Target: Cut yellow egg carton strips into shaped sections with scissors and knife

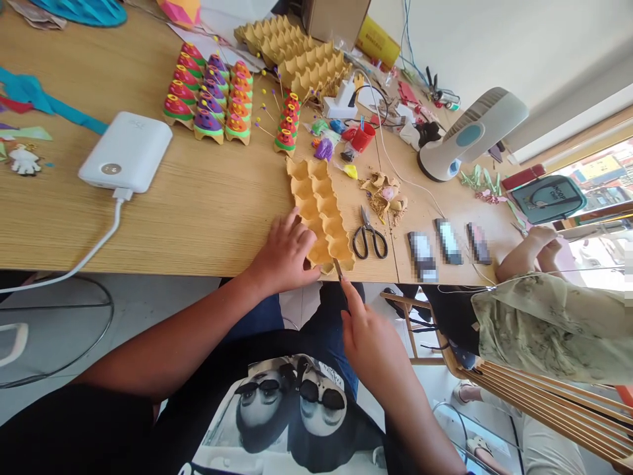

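A strip of tan egg carton (319, 208) lies at the near edge of the wooden table (208, 204). My left hand (284, 254) rests on the carton's near left end, fingers curled over it and pressing it down. My right hand (368, 330) is closed on a thin blade (338, 269), apparently a craft knife, whose tip touches the carton's near edge. Black scissors (368, 237) lie just right of the carton.
Painted carton cones (210, 99) stand in rows at the back, with more plain cartons (301, 56) behind. A white power bank (126, 152) with its cable lies at left. A small fan (467, 132), cardboard scraps (383, 194), three phones (448, 244) and another person's hands (537, 247) are at right.
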A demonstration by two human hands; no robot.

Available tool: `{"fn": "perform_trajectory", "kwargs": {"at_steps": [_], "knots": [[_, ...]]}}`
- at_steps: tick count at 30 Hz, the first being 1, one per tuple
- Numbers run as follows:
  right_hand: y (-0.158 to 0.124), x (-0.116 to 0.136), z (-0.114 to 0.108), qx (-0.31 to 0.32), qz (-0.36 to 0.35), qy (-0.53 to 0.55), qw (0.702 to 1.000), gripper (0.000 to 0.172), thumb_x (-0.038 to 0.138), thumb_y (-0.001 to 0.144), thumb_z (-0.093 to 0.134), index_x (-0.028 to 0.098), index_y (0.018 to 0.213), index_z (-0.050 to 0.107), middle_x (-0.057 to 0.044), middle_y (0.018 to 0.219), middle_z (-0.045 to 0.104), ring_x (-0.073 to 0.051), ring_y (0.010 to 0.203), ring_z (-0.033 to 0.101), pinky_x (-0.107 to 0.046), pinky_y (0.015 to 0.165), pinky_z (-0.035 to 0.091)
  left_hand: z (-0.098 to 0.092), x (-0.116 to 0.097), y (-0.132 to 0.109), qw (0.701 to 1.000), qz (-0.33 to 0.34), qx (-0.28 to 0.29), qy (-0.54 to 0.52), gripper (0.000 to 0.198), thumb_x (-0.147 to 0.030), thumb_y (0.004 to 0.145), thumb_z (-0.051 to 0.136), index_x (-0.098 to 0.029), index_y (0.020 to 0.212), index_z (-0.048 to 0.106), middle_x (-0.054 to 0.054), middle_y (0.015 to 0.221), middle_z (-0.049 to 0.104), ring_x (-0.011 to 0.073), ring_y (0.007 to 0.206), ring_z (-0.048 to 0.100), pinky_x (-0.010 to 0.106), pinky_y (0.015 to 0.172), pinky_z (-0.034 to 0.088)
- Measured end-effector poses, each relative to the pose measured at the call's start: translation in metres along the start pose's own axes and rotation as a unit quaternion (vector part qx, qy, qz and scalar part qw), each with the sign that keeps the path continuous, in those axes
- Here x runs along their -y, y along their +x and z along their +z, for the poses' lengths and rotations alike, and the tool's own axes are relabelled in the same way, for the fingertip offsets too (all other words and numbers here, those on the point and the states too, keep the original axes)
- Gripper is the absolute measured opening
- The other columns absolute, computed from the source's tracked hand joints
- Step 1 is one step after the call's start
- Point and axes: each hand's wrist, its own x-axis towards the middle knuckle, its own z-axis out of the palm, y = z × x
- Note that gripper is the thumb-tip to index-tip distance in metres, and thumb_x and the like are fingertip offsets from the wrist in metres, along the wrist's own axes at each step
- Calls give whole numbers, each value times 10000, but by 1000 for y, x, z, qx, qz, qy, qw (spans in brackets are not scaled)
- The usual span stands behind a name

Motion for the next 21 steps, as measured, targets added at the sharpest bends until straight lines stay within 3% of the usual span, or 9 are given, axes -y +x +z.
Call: {"fn": "perform_trajectory", "kwargs": {"at_steps": [9,17,21], "knots": [[26,10,-10,8,2,-5,1000,665,219,1090,387,255,1716,165,-110,1106,774,-231,894,766,-278,698,520,0,2,2,1000,14,-9,9,373,-471,851,691,-215,1095,573,179,1232,621,471,1578,261,667,1243,278],[2,-3,3,3,-3,10,1000,644,199,1078,390,249,1700,232,-110,1105,767,-220,879,763,-268,690,514,-2,-1,0,1000,6,-5,13,376,-415,821,715,-224,1113,576,167,1228,627,467,1580,262,679,1245,275],[8,0,-1,6,-5,7,1000,652,208,1081,395,247,1705,211,-106,1078,770,-225,880,764,-265,686,507,-1,3,1,1000,18,-2,-5,368,-410,819,712,-227,1108,579,173,1232,624,465,1594,230,665,1245,288]]}}
